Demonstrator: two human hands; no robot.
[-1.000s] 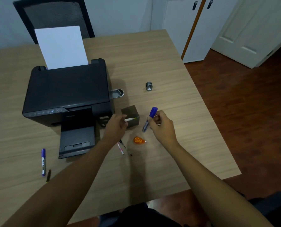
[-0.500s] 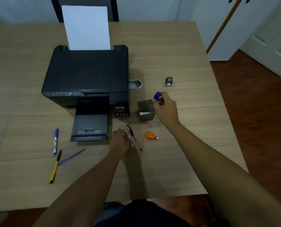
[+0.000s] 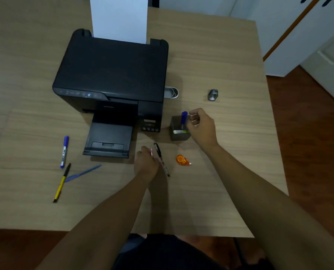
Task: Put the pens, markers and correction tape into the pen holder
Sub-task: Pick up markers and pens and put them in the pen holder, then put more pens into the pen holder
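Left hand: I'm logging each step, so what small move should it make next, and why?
Probably lift the two pens and carry them to the pen holder. The left hand is closed on a pink pen, with a black pen at its fingers, low over the table; the blue marker already stands in the holder.

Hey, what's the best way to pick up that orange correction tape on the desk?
Pinch the orange correction tape across its round, wider body, probably from above with the right hand, which is nearer. It lies flat on the table, clear of the pens, and its narrow white tip points right, offering little to hold.
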